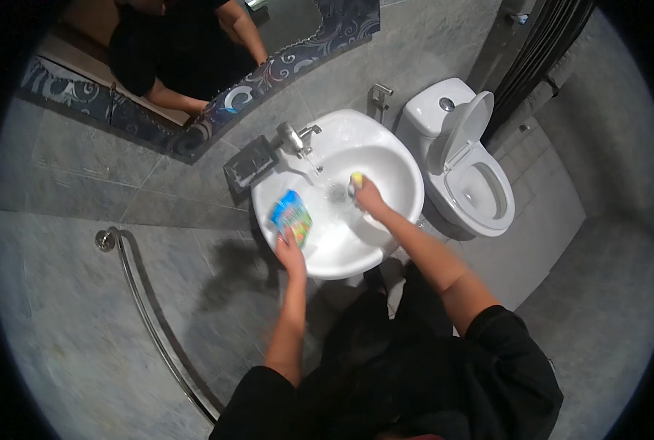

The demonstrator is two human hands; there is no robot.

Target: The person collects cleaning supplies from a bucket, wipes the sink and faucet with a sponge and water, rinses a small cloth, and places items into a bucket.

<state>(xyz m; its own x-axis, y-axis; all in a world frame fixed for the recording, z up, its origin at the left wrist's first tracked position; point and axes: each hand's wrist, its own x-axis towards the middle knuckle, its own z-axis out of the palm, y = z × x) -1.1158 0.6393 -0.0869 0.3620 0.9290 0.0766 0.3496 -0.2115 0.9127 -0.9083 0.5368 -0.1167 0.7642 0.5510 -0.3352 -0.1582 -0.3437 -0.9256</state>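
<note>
My left hand (290,253) grips the lower end of a blue and green printed plastic pouch (292,216) over the left side of a white washbasin (327,265). The pouch bears writing and is slightly blurred. Over the basin's bowl, close to the drain, my right hand (368,195) is closed around a small yellow and whitish thing (356,179), perhaps a sponge; the fingers hide most of it. A metal faucet (291,137) stands at the basin's back edge, and a thin stream of water appears to run from it.
A dark soap ledge (251,162) adjoins the basin's left rear. To the right stands a white toilet (483,220) with its lid raised, a bidet sprayer (381,96) on the wall beside it. A curved metal grab bar (145,316) lies left; a framed mirror (299,25) hangs above.
</note>
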